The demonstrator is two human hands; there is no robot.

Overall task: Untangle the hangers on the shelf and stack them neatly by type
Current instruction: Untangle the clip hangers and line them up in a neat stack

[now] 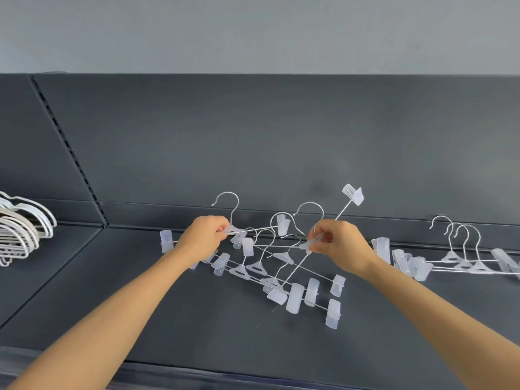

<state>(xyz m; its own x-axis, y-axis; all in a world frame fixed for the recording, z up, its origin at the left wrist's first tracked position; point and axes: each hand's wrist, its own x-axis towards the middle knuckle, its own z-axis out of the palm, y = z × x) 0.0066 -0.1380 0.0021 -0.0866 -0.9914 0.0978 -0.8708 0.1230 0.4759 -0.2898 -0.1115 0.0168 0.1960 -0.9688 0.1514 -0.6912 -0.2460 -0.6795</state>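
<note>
A tangle of clip hangers [270,274], metal hooks and rods with frosted plastic clips, lies mid-shelf on the dark grey shelf [197,319]. My left hand [204,239] pinches the plastic neck piece of one clip hanger [233,215], its hook standing upright. My right hand [340,246] pinches the neck of a second clip hanger [353,194], which is tilted steeply, one clip raised high toward the back panel and the other low in the pile. Both hangers are lifted over the tangle.
Three clip hangers [461,260] lie stacked together at the right, hooks toward the back panel. A pile of white plain hangers [19,229] sits on the neighbouring shelf section at the far left. The shelf's front edge [225,370] runs below my forearms.
</note>
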